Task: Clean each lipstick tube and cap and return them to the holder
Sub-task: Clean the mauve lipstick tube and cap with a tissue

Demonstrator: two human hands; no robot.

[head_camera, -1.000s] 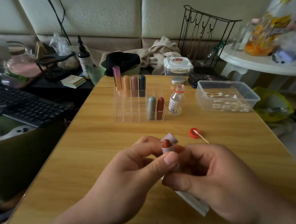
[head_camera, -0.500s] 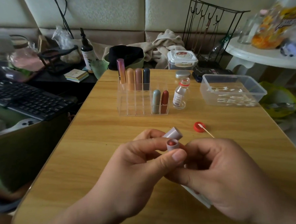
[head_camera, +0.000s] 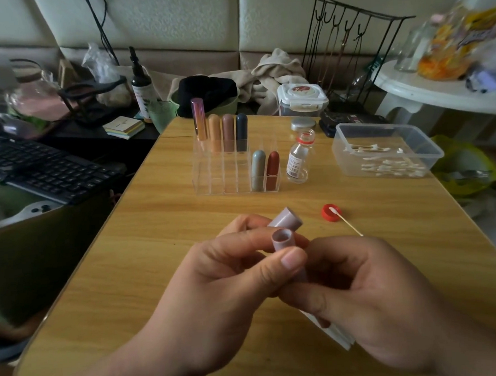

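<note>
The left grip [head_camera: 217, 275] pinches the cap [head_camera: 287, 221], just 12 o'clock of the tube [head_camera: 284, 239] the right grip [head_camera: 370, 290] holds.

Lilac lipstick tube [head_camera: 284, 240], open end up, matching cap [head_camera: 287, 218] tilted just behind

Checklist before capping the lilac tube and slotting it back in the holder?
1. Bullet wound down: ok, nothing shows above the rim of the lipstick tube.
2. Cap within reach: ok, the cap sits at the left hand fingers, just behind the tube.
3. Firm grip: ok, the left hand and right hand both hold the tube.
4. Free slot: ok, the holder has empty front compartments left of the grey lipstick.
5. Tube and cap wiped clean: cannot tell.
</note>
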